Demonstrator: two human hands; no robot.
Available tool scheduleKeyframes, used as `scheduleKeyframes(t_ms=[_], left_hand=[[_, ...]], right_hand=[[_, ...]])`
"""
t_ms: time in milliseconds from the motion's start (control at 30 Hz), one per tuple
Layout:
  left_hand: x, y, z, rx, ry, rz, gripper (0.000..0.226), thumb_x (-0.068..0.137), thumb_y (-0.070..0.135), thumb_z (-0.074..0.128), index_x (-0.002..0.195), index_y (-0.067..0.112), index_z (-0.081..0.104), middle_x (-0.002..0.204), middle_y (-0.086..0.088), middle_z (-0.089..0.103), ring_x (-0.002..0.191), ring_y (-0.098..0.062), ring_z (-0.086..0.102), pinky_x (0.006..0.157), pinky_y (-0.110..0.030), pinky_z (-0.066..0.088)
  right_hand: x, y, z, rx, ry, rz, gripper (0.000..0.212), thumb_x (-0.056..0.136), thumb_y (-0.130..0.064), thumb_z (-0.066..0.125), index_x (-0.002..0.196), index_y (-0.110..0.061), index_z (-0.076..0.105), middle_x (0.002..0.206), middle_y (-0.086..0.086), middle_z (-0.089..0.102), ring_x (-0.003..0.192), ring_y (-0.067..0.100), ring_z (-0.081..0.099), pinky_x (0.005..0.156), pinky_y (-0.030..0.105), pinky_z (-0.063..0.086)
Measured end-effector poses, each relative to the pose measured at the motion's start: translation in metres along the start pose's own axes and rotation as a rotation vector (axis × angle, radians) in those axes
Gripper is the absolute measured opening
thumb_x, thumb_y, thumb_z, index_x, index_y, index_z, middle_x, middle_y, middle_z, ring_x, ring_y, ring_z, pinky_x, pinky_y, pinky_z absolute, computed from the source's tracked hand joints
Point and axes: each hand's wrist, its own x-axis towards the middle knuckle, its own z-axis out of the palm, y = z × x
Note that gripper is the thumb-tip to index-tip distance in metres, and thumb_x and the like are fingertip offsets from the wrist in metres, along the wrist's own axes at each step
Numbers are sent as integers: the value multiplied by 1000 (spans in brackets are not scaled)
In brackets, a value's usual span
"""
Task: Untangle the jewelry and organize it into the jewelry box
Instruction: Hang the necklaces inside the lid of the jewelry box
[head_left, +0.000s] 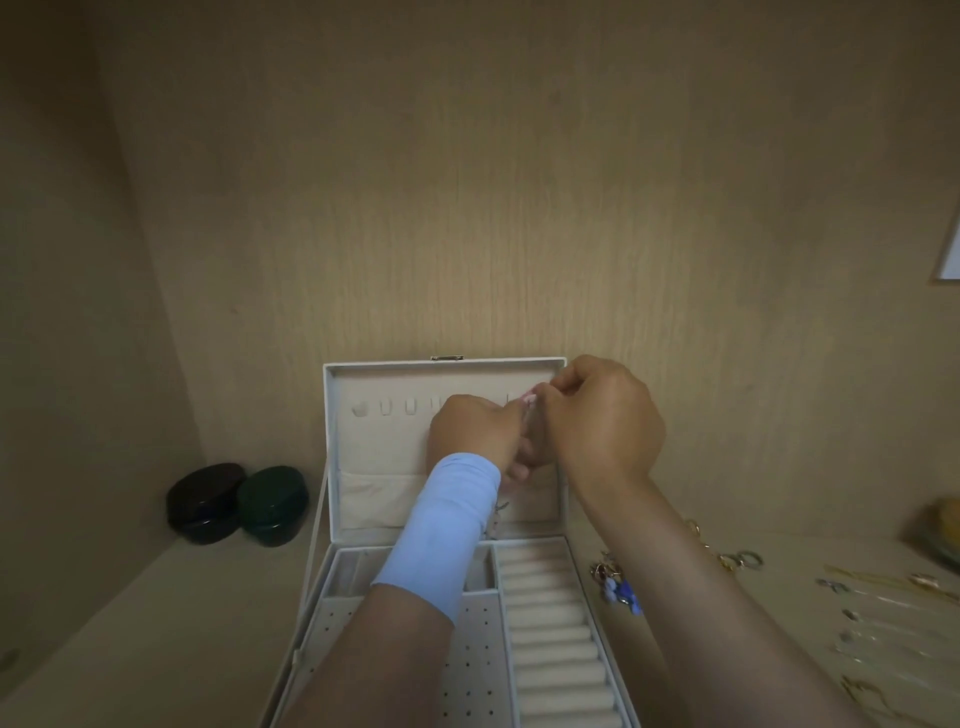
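The cream jewelry box (384, 447) sits open, lid upright, ring rolls at its right. Seemingly a thin chain (496, 512) dangles before the lid. A blue-beaded piece (621, 590) and gold chain (727, 558) lie just right.

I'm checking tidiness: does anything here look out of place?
Loose jewelry lies scattered on the surface right of the open jewelry box, outside its compartments; a blue-beaded piece sits nearest the box.
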Motion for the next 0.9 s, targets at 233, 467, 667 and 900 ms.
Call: scheduleKeyframes(t_ms=[233, 467, 667, 900], left_hand=[[-2, -7, -4, 9, -157, -104, 45, 87, 44, 67, 67, 5, 63, 52, -7, 64, 35, -21, 50, 44, -23, 42], [-6, -25, -12, 331, -97, 126, 27, 86, 26, 60, 63, 17, 70, 54, 3, 64, 53, -22, 58, 63, -27, 53], [-18, -26, -26, 508, -207, 237, 14, 85, 35, 68, 84, 24, 77, 86, 5, 75, 86, -13, 69, 72, -20, 52], [-24, -10, -62, 740, -220, 207, 19, 82, 30, 73, 101, 27, 73, 109, 10, 69, 106, -12, 62, 102, -31, 46]], right_hand=[[-5, 7, -7, -328, -63, -336, 21, 92, -32, 62, 94, -16, 75, 103, 7, 56, 79, 31, 63, 60, 29, 35], [-19, 24, -16, -437, -214, -493, 18, 92, -20, 60, 99, -25, 75, 96, 1, 42, 82, 27, 58, 58, 30, 37], [-12, 27, -41, -184, -231, -522, 21, 93, -29, 61, 109, -24, 73, 109, -2, 57, 74, 20, 59, 60, 27, 38], [-19, 20, -43, -274, -598, -455, 20, 88, -41, 61, 94, -31, 77, 94, -11, 73, 86, 13, 66, 72, 28, 52]])
